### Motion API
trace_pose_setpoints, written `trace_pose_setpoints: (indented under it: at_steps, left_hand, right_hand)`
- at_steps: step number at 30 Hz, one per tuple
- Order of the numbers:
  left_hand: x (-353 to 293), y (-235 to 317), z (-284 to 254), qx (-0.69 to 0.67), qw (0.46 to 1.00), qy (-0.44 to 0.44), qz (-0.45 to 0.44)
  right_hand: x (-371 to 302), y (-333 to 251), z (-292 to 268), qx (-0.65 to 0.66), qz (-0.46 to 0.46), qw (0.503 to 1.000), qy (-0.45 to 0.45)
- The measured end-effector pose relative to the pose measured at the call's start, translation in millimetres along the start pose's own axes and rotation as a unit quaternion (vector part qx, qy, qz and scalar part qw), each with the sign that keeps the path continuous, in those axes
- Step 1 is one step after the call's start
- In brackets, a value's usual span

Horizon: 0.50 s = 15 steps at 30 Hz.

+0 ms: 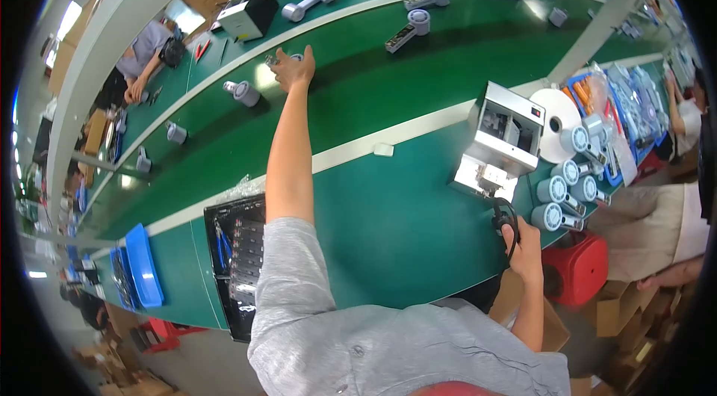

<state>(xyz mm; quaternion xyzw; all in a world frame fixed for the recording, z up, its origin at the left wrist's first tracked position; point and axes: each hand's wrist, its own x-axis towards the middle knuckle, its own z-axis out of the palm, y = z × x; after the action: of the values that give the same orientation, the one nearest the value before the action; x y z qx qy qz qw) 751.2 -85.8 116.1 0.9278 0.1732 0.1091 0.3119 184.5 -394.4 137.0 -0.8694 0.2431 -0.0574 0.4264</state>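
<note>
My left arm stretches far over the green conveyor belt. My left hand [293, 73] has its fingers apart around a small handheld fan [296, 58], mostly hidden behind them; I see no firm hold. On the right, my right hand [526, 248] is closed around a black corded tool [502, 218], whose exact kind I cannot make out. Its cord loops over the fingers. The tool's upper end is beside the metal front of a white box-shaped machine [511, 127] with an open window.
Several pale blue fans [552, 188] lie right of the machine, near a white reel [551, 124]. A black tray [237, 321] with dark parts and blue pliers sits left; beyond it is a blue bin [143, 265]. More fans [419, 21] lie on the belt. Co-workers sit across.
</note>
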Motion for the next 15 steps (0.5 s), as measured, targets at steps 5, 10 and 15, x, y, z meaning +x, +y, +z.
trace_pose_setpoints:
  at_steps: [5,10,15]
  left_hand:
    - [18.5,-16.3,15.9,-0.012,0.999,-0.011,0.035]
    - [11.9,-35.8,-25.9,0.027,0.991,-0.033,0.123]
    - [-94.4,-43.5,-97.6,-0.073,0.941,-0.080,0.320]
  right_hand:
    - [-4.0,-12.5,-2.7,-0.010,-0.048,0.999,0.017]
    - [-11.5,-8.0,-0.8,-0.060,-0.058,0.996,0.040]
    - [-16.2,0.3,0.7,-0.078,-0.075,0.993,0.037]
